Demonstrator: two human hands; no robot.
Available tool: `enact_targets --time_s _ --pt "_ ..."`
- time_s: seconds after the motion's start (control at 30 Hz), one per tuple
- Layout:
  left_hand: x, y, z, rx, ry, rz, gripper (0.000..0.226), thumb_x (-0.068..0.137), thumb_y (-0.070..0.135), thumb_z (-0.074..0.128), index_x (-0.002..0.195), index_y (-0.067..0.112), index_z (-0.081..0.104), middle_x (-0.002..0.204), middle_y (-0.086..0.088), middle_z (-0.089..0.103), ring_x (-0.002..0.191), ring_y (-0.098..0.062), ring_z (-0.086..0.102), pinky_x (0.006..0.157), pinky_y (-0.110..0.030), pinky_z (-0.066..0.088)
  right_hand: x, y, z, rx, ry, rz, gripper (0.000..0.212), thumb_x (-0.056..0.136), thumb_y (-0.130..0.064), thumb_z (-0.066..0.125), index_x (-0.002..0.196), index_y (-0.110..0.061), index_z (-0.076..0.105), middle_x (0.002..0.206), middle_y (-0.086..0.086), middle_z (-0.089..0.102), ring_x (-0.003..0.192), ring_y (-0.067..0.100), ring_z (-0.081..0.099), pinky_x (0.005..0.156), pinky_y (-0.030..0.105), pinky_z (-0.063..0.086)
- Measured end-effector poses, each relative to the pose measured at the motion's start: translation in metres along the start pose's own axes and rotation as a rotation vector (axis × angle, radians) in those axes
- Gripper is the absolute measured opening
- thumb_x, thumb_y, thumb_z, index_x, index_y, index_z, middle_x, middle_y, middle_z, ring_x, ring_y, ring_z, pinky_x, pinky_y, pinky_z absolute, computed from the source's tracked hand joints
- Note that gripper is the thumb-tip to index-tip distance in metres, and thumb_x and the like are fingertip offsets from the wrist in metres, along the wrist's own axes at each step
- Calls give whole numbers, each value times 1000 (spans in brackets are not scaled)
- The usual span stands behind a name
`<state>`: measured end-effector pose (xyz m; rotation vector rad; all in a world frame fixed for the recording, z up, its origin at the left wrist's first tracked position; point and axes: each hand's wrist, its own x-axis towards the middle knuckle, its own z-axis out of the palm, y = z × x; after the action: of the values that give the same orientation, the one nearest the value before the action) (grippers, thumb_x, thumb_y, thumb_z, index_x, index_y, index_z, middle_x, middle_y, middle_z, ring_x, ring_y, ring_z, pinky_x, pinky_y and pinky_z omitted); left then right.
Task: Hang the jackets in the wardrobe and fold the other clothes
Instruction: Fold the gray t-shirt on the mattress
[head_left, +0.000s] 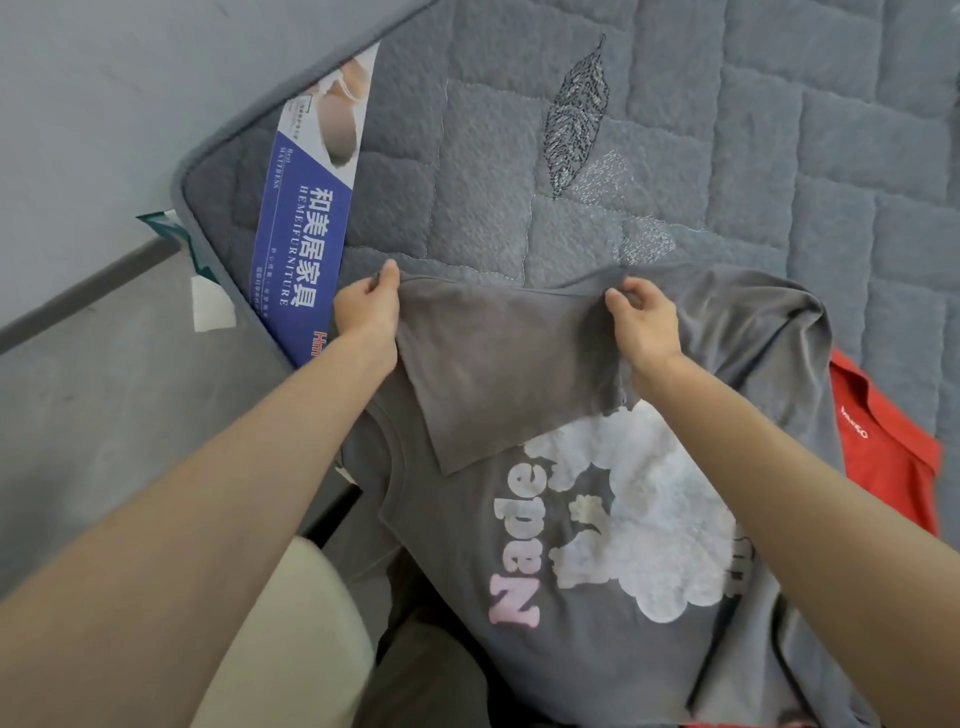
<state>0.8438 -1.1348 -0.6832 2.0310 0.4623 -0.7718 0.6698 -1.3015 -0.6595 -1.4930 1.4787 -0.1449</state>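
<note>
Our left hand (366, 306) and right hand (644, 322) each pinched the shirt (519, 364) by its folded edge, fingers (621, 299) curled on cloth, pulling it taut so the flap would land square. It lay on the bed (727, 156), apparently overlapping a red garment (883, 452).

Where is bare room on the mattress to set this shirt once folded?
Free: mattress beyond the grey T-shirt, right of the blue label, around the embroidered leaf. Crowded: near side, where left hand and right hand pinch the shirt, red garment at its right.
</note>
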Motion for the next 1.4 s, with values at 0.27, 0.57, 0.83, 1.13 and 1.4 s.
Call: enact_targets --time_s 0.27,0.57,0.83,1.13,1.4 --pt "-48 -45 -26 -102 -85 329 42 90 11 62 131 7 50 121 1 58 107 -8 58 82 -6 46 -35 39 -7 -141 49 -5 42 88 -11 57 129 -14 46 120 6 58 103 21 55 95 36 46" --pt "-129 -163 -49 19 -71 325 37 90 10 61 126 17 52 126 2 54 111 -8 50 86 -13 42 -128 127 -31 -157 -187 -33 8 92 -16 57 85 -21 57 83 -6 61 78 13 59 70 22 47" --pt "-212 -266 -60 16 -68 255 35 93 6 52 125 18 54 123 6 50 96 -4 53 77 -2 36 -227 212 -69 -365 -561 -298 15 85 -15 68 78 -27 62 71 -10 66 63 -1 57 69 17 45" --pt "-270 -362 -67 -55 -203 43 35 97 7 46 130 19 51 114 10 56 103 -5 53 98 -32 46 -290 301 -75 -874 -531 -751 33 82 -31 67 112 -26 54 90 -7 56 89 20 56 63 35 48" --pt "-276 -393 -67 -143 -222 -85 39 97 6 43 135 16 47 112 7 55 101 -9 54 94 -30 46 -286 291 -46 -1215 -530 -1033 22 96 -32 50 116 -24 53 111 -1 50 105 20 52 56 30 35"
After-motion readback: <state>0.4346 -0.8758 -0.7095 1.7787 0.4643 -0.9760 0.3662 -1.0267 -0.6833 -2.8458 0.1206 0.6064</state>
